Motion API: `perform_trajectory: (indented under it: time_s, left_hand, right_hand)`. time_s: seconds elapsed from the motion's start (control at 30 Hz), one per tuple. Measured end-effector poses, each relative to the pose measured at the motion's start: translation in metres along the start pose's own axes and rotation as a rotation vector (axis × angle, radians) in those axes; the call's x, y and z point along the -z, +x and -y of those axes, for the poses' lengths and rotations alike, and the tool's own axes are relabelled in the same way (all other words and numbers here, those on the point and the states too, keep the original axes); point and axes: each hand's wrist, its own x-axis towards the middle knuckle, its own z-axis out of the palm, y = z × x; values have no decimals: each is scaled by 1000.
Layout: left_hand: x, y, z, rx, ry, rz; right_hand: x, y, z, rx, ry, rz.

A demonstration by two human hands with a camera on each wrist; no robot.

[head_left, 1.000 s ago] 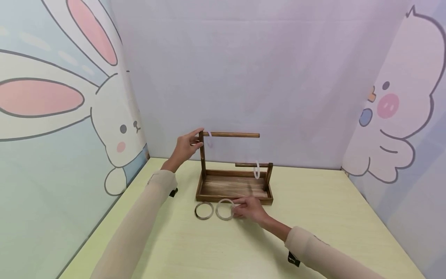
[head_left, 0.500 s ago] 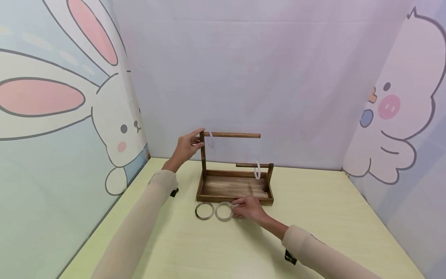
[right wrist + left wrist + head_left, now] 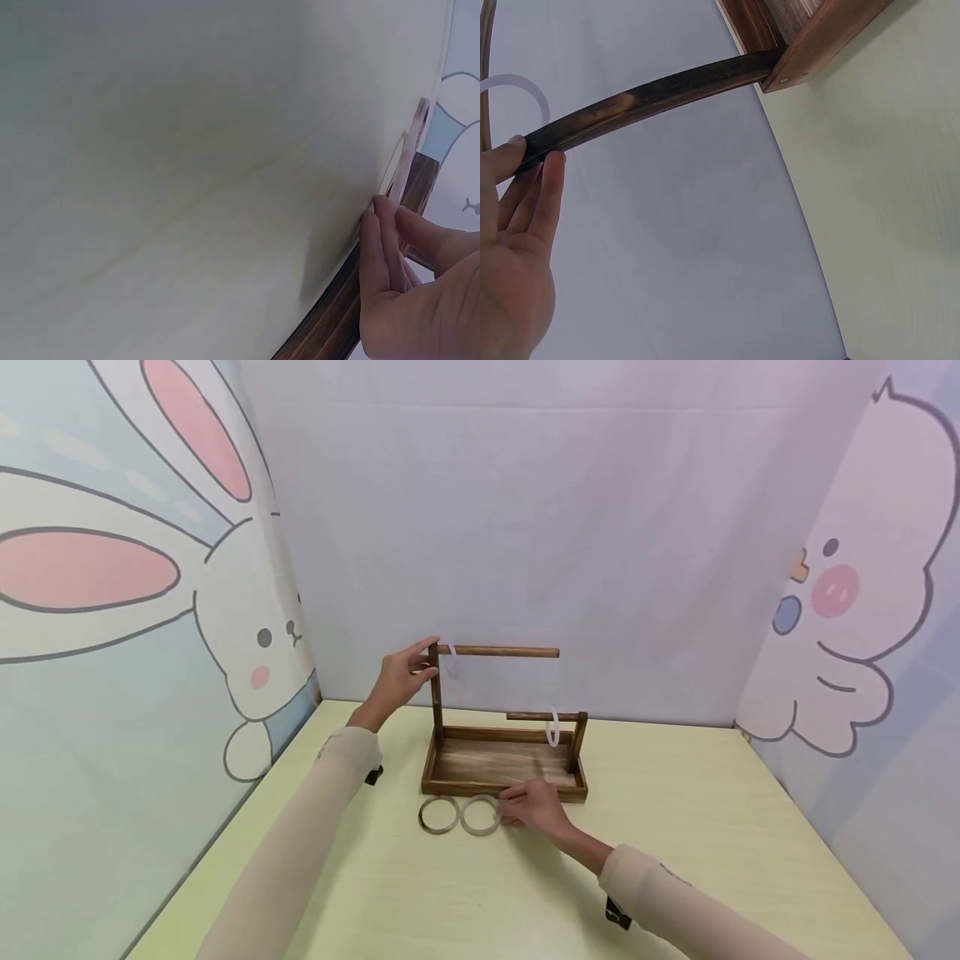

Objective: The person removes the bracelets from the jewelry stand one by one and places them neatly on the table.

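Observation:
A brown wooden bangle stand (image 3: 506, 792) has a tray base, a tall post with a long bar at left and a short post with a shorter bar at right. My left hand (image 3: 397, 678) holds the top of the tall post (image 3: 652, 97) between thumb and fingers. With its fingertips, my right hand (image 3: 536, 807) pinches the right edge of a pale bangle (image 3: 467, 825) at the table, in front of the tray. A greyish bangle with a dark patch (image 3: 425, 822) lies just left of it. In the right wrist view, thumb and fingers close on a bangle's edge.
A lilac bangle (image 3: 452, 664) hangs on the long upper bar (image 3: 510, 652), near the tall post. A white bangle (image 3: 553, 728) hangs on the short bar (image 3: 525, 716). The pale table (image 3: 675, 810) meets a plain back wall and printed cartoon side walls.
My right hand has shifted slightly left with the pale bangle, bringing it down and right beside the other bangle. My left hand has stayed at the post.

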Motion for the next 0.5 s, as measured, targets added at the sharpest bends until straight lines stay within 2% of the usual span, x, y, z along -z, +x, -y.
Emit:
perform_trajectory:
  time_s: [0.27,0.5]
  left_hand:
    - [0,0,1,0,-14,1]
    - [-1,0,1,20,-16,2]
  right_hand:
    - [-1,0,-4,31,-11,-47]
    - [4,-1,-5,46,-49,-55]
